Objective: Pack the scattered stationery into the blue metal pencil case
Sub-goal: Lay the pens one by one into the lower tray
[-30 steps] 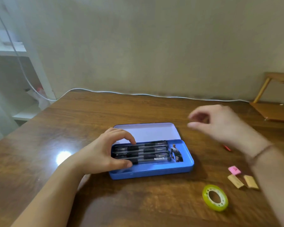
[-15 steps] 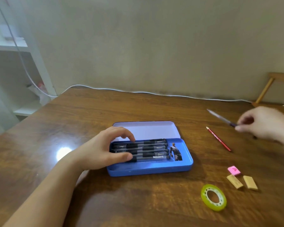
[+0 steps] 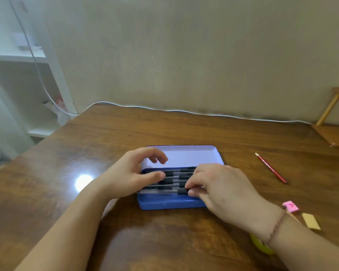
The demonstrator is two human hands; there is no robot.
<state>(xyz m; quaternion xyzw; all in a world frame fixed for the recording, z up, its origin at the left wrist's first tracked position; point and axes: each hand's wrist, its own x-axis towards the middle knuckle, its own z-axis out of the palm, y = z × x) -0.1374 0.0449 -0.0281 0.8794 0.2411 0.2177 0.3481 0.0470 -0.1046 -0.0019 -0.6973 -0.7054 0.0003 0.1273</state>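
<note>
The blue metal pencil case (image 3: 170, 204) lies open in the middle of the wooden table (image 3: 125, 133), whose dark grain is glossy enough to throw back a round glare spot. The case is a shallow rectangular tin with rounded corners; its lid (image 3: 184, 155) is tipped back toward the wall, its inside pale and smooth. In the tray, pens (image 3: 174, 178) with clear barrels and black ribbed grips lie side by side lengthwise, filling most of it. My left hand (image 3: 129, 177) rests at the tray's left end, fingers loosely curled and spread, thumb laid across the pens, gripping nothing. My right hand (image 3: 221, 188) covers the tray's right end, fingertips pinched on the nearest pen (image 3: 160, 191) at its black grip; whether that pen already lies flat is hard to tell under my fingers. Right of the case, apart from it, a slim red pencil (image 3: 271, 168) lies on the wood. Nearer my right wrist sit a pink eraser (image 3: 291, 206) and a flat tan eraser (image 3: 311, 221), and a yellow-green tape roll (image 3: 260, 246) peeks from beneath my forearm.
</note>
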